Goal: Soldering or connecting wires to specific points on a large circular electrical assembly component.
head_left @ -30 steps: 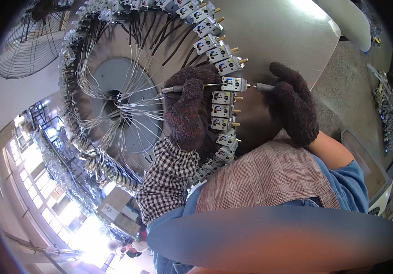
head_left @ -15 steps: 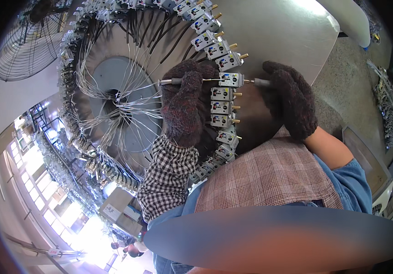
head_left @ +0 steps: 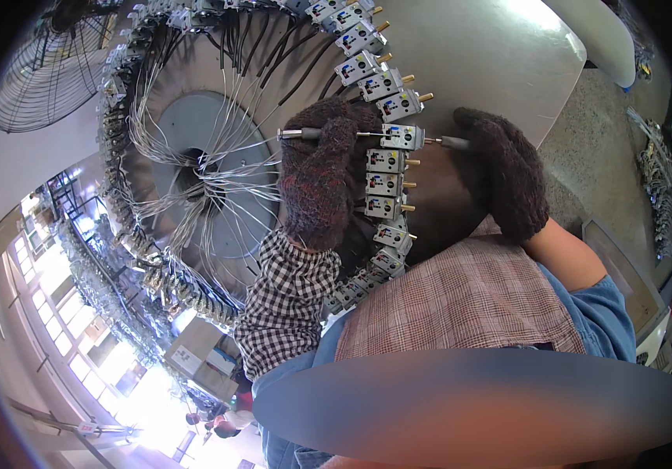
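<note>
My left hand [head_left: 316, 184], in a dark knitted glove, is closed around a slim grey-sleeved rod with a shiny metal end [head_left: 292, 134]. A thin shank runs from it to a small metal control box [head_left: 403, 137] with a black round hole and coloured marks. On the box's other side, my right hand [head_left: 508, 176], also gloved, holds a grey-handled tool [head_left: 455, 143] with a thin tip lined up with the box's shaft; contact cannot be made out. The fingers of both hands are partly hidden by the gloves. Similar boxes with brass shafts [head_left: 383, 184] stand in a row below.
The boxes form a ring along the rim of a round metal table [head_left: 265, 86]. Black sleeves and thin silvery leads [head_left: 222, 184] run to a grey hub [head_left: 179, 125]. A wire fan [head_left: 39, 86] stands at upper left, a cardboard box [head_left: 195, 348] at lower left. Bundles of parts hang farther off.
The boxes and both hands appear slightly farther right in view. More of the shiny end of the left-hand rod shows. Both hands keep their grip.
</note>
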The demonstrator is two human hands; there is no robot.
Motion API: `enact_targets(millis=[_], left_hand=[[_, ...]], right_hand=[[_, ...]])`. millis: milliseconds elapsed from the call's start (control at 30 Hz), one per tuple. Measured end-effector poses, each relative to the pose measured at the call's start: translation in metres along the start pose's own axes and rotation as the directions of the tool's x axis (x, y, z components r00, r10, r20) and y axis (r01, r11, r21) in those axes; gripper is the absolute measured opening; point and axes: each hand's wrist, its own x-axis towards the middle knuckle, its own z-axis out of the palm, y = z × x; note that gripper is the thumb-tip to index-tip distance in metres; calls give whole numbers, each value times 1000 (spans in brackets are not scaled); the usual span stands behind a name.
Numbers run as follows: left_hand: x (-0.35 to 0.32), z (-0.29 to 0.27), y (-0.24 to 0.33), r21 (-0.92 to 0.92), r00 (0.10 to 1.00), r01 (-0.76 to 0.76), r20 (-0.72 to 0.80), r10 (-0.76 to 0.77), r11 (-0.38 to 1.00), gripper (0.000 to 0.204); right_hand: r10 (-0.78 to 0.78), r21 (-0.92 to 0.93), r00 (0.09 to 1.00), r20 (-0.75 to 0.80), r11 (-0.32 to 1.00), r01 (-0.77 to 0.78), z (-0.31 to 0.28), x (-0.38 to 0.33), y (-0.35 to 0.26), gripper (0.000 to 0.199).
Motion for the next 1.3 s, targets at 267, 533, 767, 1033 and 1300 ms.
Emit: enact_targets(millis=[267,533,767,1033,1300], left_hand=[[8,-18,-11,-30,999,-26,19,27,999,22],[9,-22,-10,61,995,5,100,-11,998,24],[12,-24,-14,-28,990,18,138,-14,999,23],[9,-12,-8,-12,995,-12,102,13,1000,23],[6,-6,-7,-75,998,18,67,-13,997,27]], right_hand=[[438,175,814,382,830,-529,-13,4,-17,43],[254,107,922,294,949,-295,-7,-4,-9,54],[365,210,864,346,867,-451,-8,-3,-13,43],[412,460,847,335,713,-529,-1,-8,-13,34],[666,715,629,401,201,-669,-3,-5,-24,46]])
